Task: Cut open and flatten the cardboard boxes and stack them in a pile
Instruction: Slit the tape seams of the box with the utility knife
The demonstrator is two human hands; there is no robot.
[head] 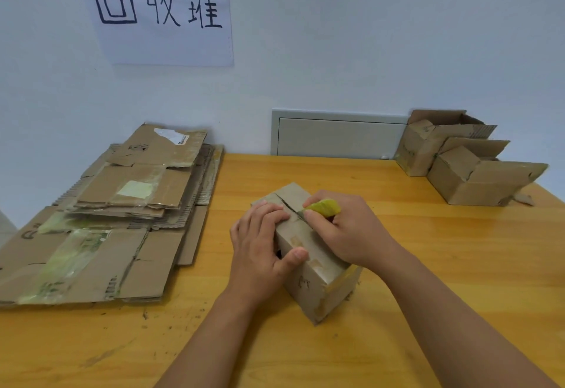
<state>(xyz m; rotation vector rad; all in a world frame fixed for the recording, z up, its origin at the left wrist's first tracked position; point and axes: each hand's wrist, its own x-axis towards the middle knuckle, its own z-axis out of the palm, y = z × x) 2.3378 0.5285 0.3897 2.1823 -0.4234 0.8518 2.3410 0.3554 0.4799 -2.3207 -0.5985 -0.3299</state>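
Observation:
A small closed cardboard box (315, 277) stands on the yellow wooden table (428, 250), one corner toward me. My left hand (260, 250) grips its left side, fingers over the top and thumb on the near face. My right hand (345, 231) holds a yellow utility knife (324, 208) with its tip in the seam along the box's top. The far part of that seam gapes open. A pile of flattened cardboard boxes (116, 219) lies at the table's left.
Two opened, unflattened boxes (464, 164) stand at the back right against the wall. A paper sign with handwriting (162, 11) hangs above the pile. A grey wall panel (336, 134) sits behind the table. Cardboard crumbs dot the near tabletop.

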